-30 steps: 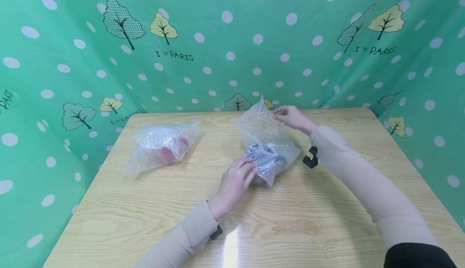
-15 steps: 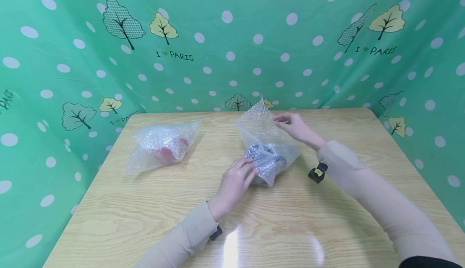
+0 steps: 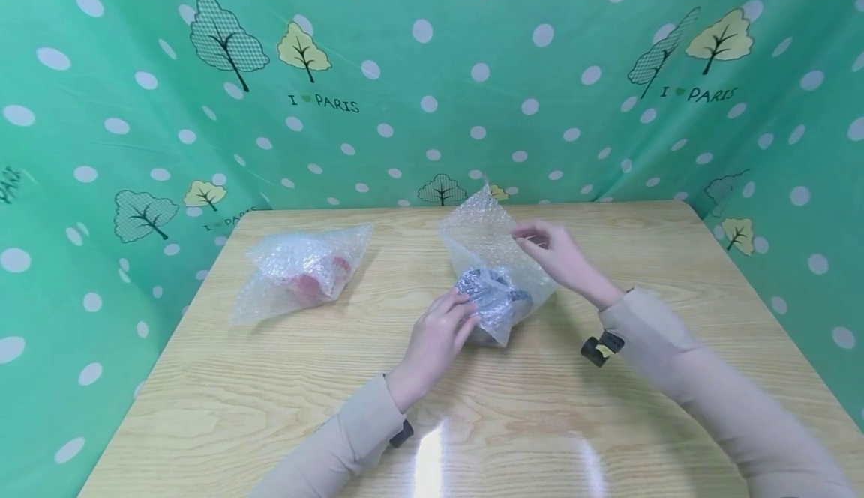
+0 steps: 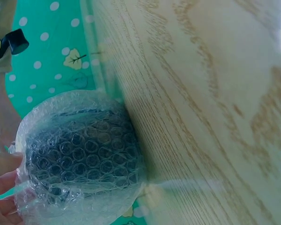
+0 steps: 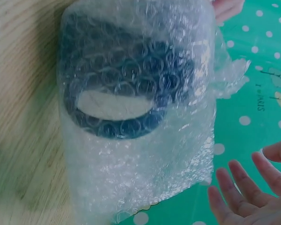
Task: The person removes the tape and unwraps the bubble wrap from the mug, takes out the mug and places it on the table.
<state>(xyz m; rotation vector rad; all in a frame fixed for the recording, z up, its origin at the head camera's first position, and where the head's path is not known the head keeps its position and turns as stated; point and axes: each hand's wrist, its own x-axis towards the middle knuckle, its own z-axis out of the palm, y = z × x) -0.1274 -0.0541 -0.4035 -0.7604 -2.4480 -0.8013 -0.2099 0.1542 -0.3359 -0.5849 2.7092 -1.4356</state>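
Note:
A dark blue mug stands in bubble wrap; its looped handle shows through the plastic in the right wrist view. In the head view the wrapped bundle sits mid-table, and a loose flap of wrap rises behind it. My left hand holds the near left side of the bundle, thumb and fingertips on the folded wrap. Beside the flap's right edge is my right hand, its fingers relaxed and apart in the right wrist view, holding nothing.
Another bubble-wrapped bundle, with something red inside, lies on the left of the wooden table. A green dotted cloth hangs behind the table and along both sides.
My right hand has come down and slightly right, toward me, away from the flap's upper edge. The left hand and both bundles stay where they were.

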